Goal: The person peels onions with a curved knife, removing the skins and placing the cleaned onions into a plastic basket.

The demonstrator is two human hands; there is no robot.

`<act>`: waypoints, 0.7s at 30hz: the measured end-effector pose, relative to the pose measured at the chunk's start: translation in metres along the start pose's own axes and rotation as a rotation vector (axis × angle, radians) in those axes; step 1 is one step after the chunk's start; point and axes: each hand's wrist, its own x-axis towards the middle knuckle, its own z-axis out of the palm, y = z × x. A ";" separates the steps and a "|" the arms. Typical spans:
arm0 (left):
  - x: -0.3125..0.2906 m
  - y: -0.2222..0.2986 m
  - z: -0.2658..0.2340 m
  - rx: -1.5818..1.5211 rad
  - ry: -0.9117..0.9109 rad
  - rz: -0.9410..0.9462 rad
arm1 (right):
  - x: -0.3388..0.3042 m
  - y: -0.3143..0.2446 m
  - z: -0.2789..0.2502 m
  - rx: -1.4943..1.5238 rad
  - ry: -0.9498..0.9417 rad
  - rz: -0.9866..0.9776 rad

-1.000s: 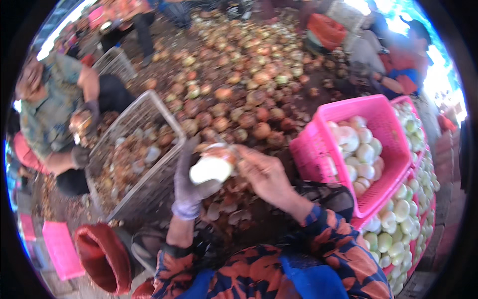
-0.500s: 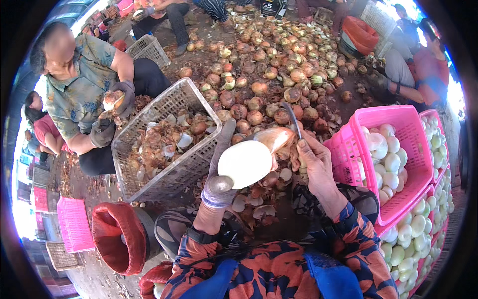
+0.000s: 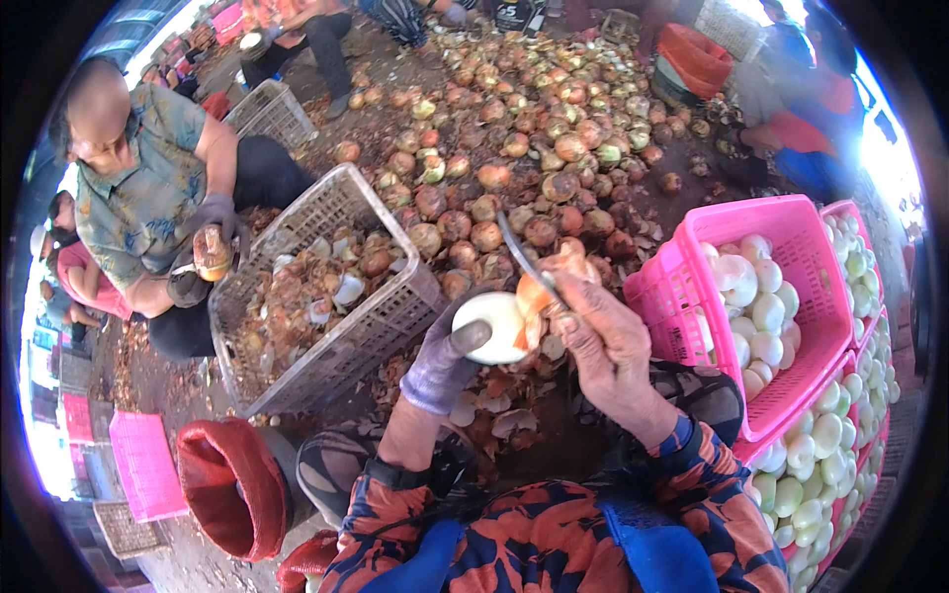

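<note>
My left hand (image 3: 435, 368), in a purple-grey glove, is closed round a mostly peeled white onion (image 3: 473, 318), with the thumb on its face. Brown skin (image 3: 571, 263) still hangs on the onion's right side. My bare right hand (image 3: 615, 358) grips a knife whose curved blade (image 3: 518, 247) points up and left, lying across the loose skin. Its handle is hidden in the fingers. Onion skin also sits against the right fingers, touching the onion. Below both hands, scraps of peel (image 3: 512, 423) lie on the ground.
A grey crate (image 3: 326, 366) of peelings stands left; a pink crate (image 3: 682, 287) of peeled onions stands right, beside more filled crates. Ahead spreads a heap of unpeeled onions (image 3: 563, 148). A red sack (image 3: 222, 484) is at lower left. A co-worker (image 3: 158, 168) sits left, holding an onion.
The knife has swung from nearly upright to slanting left over the onion. My right hand has turned and shifted slightly left. The onion looks smaller and farther from the camera.
</note>
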 end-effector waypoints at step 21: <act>-0.018 0.003 0.047 -0.317 0.133 0.277 | -0.010 -0.001 0.031 -0.121 -0.216 0.054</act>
